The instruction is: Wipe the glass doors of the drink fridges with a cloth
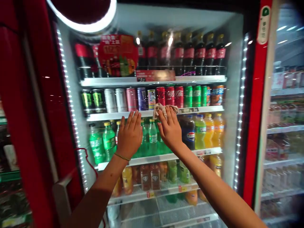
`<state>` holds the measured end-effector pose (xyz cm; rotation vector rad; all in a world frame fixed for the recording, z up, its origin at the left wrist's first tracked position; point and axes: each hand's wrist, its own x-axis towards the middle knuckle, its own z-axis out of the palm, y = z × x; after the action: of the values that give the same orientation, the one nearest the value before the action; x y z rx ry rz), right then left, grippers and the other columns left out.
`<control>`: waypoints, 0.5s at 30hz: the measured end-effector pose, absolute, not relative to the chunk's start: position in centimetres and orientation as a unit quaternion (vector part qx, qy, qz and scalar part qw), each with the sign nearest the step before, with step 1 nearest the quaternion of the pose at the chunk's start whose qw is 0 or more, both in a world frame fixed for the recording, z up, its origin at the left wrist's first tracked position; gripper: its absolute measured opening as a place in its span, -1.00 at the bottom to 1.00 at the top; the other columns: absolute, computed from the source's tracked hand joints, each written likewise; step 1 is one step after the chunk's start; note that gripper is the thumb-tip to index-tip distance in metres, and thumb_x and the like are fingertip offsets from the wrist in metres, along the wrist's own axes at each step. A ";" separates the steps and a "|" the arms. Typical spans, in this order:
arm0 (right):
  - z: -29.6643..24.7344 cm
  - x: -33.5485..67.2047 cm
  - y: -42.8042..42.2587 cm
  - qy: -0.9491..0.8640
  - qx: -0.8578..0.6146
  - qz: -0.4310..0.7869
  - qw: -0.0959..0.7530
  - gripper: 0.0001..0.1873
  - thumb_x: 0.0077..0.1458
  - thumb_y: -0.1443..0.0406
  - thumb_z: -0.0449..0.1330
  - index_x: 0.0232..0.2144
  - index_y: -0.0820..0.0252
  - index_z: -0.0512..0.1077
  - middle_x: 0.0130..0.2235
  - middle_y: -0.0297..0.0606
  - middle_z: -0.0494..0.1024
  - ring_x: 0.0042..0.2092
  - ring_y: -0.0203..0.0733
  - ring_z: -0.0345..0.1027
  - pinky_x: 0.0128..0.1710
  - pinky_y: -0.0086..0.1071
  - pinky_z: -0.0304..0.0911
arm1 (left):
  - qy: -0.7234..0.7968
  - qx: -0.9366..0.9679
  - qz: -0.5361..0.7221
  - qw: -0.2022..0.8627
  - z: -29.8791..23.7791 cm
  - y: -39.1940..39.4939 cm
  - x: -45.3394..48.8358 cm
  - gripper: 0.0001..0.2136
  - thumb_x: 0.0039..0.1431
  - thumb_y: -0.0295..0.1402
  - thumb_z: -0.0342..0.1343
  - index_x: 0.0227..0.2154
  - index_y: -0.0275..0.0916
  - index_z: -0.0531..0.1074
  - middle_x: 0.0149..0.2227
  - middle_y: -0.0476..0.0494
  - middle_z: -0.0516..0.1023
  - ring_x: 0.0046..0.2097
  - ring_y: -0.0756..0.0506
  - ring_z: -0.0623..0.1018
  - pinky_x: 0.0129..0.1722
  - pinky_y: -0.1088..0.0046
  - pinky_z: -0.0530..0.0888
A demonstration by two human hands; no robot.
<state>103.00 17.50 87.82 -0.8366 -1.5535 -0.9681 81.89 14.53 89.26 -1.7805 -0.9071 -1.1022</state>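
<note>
My left hand (130,136) lies flat against the glass door (201,19) of a drinks fridge, its fingers stretched upward and nothing in it. To its right, my right hand (171,126) presses a crumpled, light-coloured cloth (157,110) against the same glass. The cloth shows above and to the left of my right fingertips; the rest is hidden under the hand. Behind the glass, level with my fingertips, runs a shelf of drink cans (160,96). Green soda bottles (109,139) stand on the shelf below, partly covered by my hands.
Dark cola bottles (188,50) fill the top shelf behind a round red sign (118,55). A metal door handle (62,193) sticks out at lower left, near a thin red cord (87,155). Another drinks fridge (282,126) stands to the right. A ring-shaped light (85,27) shows at the top.
</note>
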 end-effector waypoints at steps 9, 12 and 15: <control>89.7 85.5 17.9 -0.703 -0.287 -0.393 0.519 -0.27 0.41 0.28 0.04 0.51 0.03 -0.11 0.54 -0.14 -0.10 0.54 0.14 -0.27 0.49 0.23 -0.05 | -0.442 -0.659 -0.421 0.440 88.8 12.0 66.3 -0.45 0.43 -0.40 -0.14 0.44 -0.31 0.08 0.44 -0.31 0.20 0.48 -0.26 0.16 0.47 -0.09 0.05; 90.3 80.5 17.9 -0.729 -0.272 -0.379 0.501 -0.31 0.40 0.30 0.04 0.49 0.13 -0.01 0.52 -0.08 -0.04 0.54 0.13 -0.27 0.51 0.20 -0.11 | -0.450 -0.650 -0.416 0.449 88.5 11.4 62.9 -0.43 0.42 -0.40 -0.14 0.45 -0.30 0.05 0.43 -0.32 0.20 0.48 -0.26 0.17 0.47 -0.08 0.06; 90.8 76.5 17.8 -0.749 -0.250 -0.374 0.487 -0.34 0.39 0.34 0.03 0.47 0.17 0.05 0.51 -0.05 0.02 0.54 0.09 -0.26 0.52 0.16 -0.13 | -0.455 -0.647 -0.414 0.452 88.5 10.9 60.2 -0.43 0.42 -0.40 -0.14 0.45 -0.30 0.06 0.44 -0.32 0.20 0.48 -0.26 0.16 0.47 -0.08 0.08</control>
<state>76.51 17.81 90.80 -0.6078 -1.8216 -0.9101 60.21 10.94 88.48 -1.5975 -1.1233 -1.0232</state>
